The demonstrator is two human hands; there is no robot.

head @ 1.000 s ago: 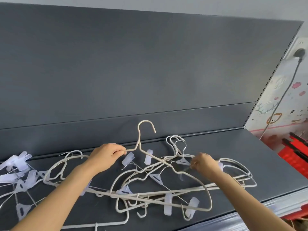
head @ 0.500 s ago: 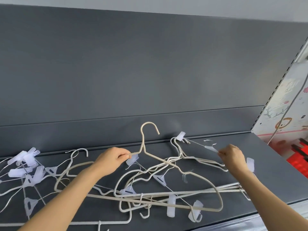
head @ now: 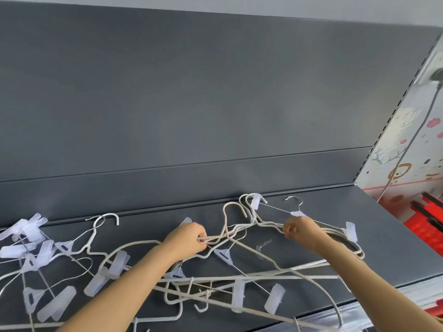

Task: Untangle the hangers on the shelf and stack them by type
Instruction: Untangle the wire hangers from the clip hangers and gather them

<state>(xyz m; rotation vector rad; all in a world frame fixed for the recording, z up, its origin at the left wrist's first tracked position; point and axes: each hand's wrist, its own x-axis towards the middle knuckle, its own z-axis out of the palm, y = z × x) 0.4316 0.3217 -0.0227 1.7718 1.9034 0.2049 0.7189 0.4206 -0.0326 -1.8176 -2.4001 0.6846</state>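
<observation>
Crosswise lie the held hangers (head: 227, 236), hooks pointing rearward.

Dark grey metal back panel (head: 215, 104); slotted upright (head: 395, 116) at right; white stickered wall (head: 407, 116); plug with grey cable (head: 437, 75); red crate (head: 431, 226).

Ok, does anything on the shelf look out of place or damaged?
Nothing looks broken. The wire hangers and clip hangers lie crossed and interlocked in one heap, not sorted by type, and one wire hanger's end sticks out past the front edge of the shelf.
</observation>
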